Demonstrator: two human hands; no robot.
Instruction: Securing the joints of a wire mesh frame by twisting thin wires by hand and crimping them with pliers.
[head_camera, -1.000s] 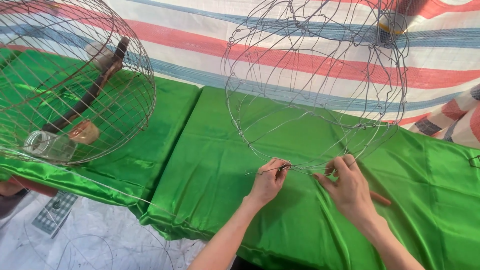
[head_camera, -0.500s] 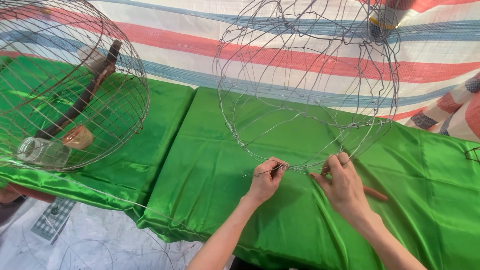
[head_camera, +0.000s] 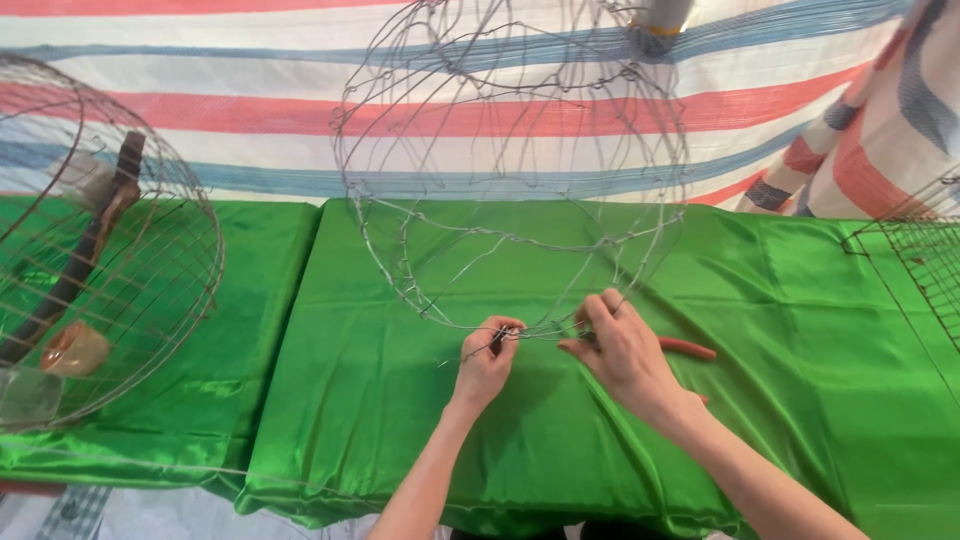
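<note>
Nearest to the camera, two bare forearms came up from the bottom edge and met over the green satin cloth (head_camera: 420, 420) that covered the table. The left hand (head_camera: 486, 362) was closed, its fingertips pinched together on a thin loose wire (head_camera: 462, 354) whose free end stuck out to the left of the pinch, just beside the lower ring of the wire cage frame (head_camera: 510, 170). The right hand (head_camera: 622, 352) sat close on the other side of that pinch, its fingers bent over and pressing on the same lower ring, apparently to keep the frame steady while the other hand worked the wire; whether it truly clamped the ring or only rested on it I cannot tell. Just past the right hand, partly hidden under it, a red handle (head_camera: 688, 348) lay on the cloth, probably of pliers, within easy reach. Above the pinch the frame rose up as an open dome of thin bent wires. Well apart to the left of the grip, a finished round cage (head_camera: 150, 260) lay on its side with a dark perch and small cups inside. Far to the right, a piece of wire mesh (head_camera: 925, 270) showed at the edge. Behind everything hung a striped tarpaulin (head_camera: 250, 120).
</note>
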